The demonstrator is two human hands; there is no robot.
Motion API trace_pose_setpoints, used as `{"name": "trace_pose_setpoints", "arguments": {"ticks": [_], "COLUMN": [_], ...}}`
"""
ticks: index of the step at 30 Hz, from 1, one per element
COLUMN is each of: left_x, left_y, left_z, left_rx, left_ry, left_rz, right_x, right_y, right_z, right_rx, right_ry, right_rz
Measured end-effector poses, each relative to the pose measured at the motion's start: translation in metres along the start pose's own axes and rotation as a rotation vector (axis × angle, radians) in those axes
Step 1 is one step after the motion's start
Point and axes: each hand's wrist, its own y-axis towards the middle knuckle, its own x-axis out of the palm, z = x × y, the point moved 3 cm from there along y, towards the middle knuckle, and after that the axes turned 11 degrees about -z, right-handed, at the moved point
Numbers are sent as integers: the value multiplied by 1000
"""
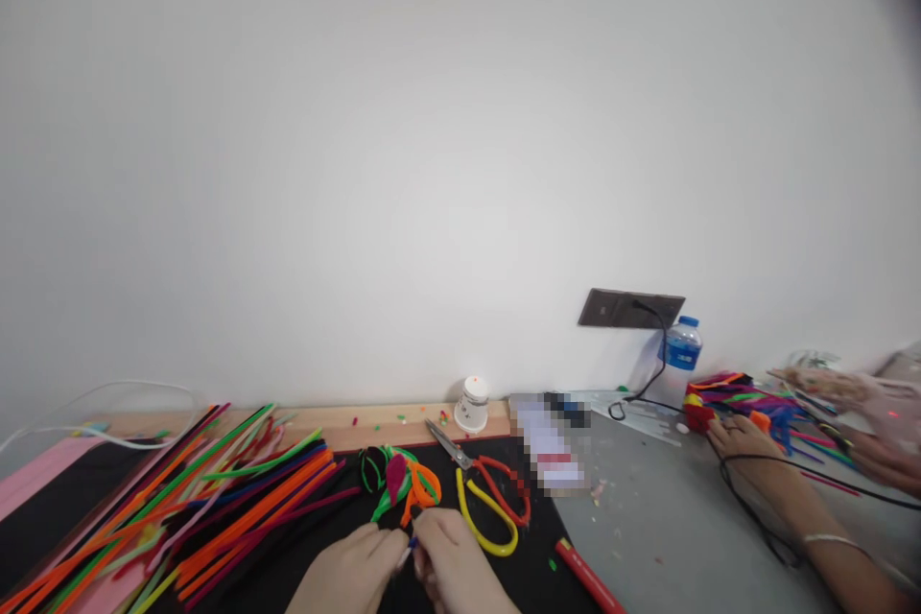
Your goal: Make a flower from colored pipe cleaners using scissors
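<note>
My left hand (351,568) and my right hand (459,564) meet low in the middle of the head view, fingers closed in a pinch. A short bit of blue pipe cleaner (413,544) shows between their fingertips; the rest of it is hidden by the fingers. Just beyond them lies a shaped bunch of bent pipe cleaners (395,480) in green, orange, black and magenta. Scissors (471,484) with one yellow and one red handle rest open to the right of that bunch, on the black mat (532,576).
Loose coloured pipe cleaners (245,499) spread across the left. A white cup-shaped container (472,405) stands by the wall, near a blurred-out phone-like object (551,451). A red stick (590,578) lies right. Farther right are a co-worker's hands (755,460), black cable (741,489) and water bottle (680,355).
</note>
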Motion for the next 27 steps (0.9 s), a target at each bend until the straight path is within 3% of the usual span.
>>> {"name": "trace_pose_setpoints", "arguments": {"ticks": [5, 12, 14, 18, 24, 27], "left_x": [11, 14, 8, -1, 15, 19], "left_y": [4, 6, 6, 6, 9, 11], "left_z": [-6, -3, 1, 6, -2, -3], "left_rx": [42, -28, -54, -11, 37, 75], "left_ry": [317, 288, 141, -441, -1285, -1433], "left_rz": [17, -15, -19, -49, -196, -318], "right_x": [3, 3, 2, 2, 5, 8], "right_y": [10, 6, 3, -2, -16, -19], "right_z": [16, 5, 0, -12, -19, -11], "right_rx": [-27, 22, -44, -241, -421, -437], "right_ry": [101, 63, 7, -171, -375, -381], "right_rz": [30, 24, 35, 67, 184, 227]}}
